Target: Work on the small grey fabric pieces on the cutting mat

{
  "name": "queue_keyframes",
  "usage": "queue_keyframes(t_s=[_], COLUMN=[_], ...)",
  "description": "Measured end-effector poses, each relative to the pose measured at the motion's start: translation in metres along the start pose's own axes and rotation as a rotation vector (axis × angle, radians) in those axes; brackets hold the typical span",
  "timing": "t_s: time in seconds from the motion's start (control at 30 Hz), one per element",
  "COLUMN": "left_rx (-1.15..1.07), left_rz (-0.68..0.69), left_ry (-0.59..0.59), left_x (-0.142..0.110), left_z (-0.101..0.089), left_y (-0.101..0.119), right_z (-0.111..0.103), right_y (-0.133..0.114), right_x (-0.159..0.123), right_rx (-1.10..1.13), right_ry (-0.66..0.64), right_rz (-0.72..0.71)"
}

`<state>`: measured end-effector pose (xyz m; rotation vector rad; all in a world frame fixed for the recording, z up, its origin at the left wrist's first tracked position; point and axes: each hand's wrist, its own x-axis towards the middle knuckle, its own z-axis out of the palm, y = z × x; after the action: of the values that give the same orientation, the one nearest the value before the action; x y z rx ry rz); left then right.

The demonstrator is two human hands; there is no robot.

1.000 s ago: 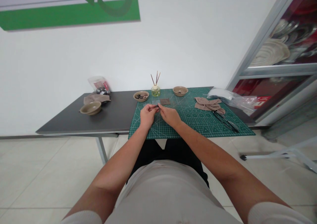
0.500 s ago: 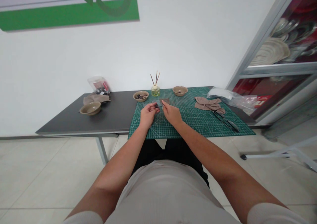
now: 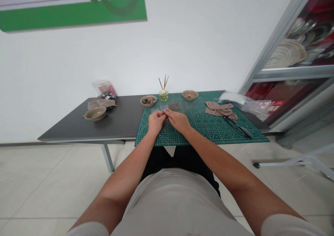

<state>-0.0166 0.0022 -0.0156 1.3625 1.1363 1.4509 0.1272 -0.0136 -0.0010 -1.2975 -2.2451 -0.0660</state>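
Two hands, left and right, meet at the fingertips above a green mat on the bench, fingers bent inward; whether they grip anything I cannot tell. Just beyond them lie a bluish-grey sheet and a brown square; farther ahead of the left hand, a bowl holds dark stones.

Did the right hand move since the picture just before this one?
Yes, the right hand moved left, toward the left hand, judged against the bottle with sticks.
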Motion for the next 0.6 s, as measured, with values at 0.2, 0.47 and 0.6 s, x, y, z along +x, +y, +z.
queue_keyframes(t_s=[0.2,0.47,0.6], left_rx=[0.026,0.060,-0.002], left_rz=[0.003,0.013,0.003], left_ry=[0.013,0.025,0.034], left_x=[-0.0015,-0.0047,-0.0036], left_z=[0.0005,0.0004,0.0001], left_y=[0.0048,0.0095,0.0089], right_z=[-0.0003,0.0033,0.0008], right_y=[-0.0003,-0.0019,-0.0017], right_x=[0.0006,-0.0010,-0.0019], right_rx=[-0.025,-0.092,-0.078], right_ry=[-0.005,-0.004,-0.026], right_rz=[0.026,0.046,0.068])
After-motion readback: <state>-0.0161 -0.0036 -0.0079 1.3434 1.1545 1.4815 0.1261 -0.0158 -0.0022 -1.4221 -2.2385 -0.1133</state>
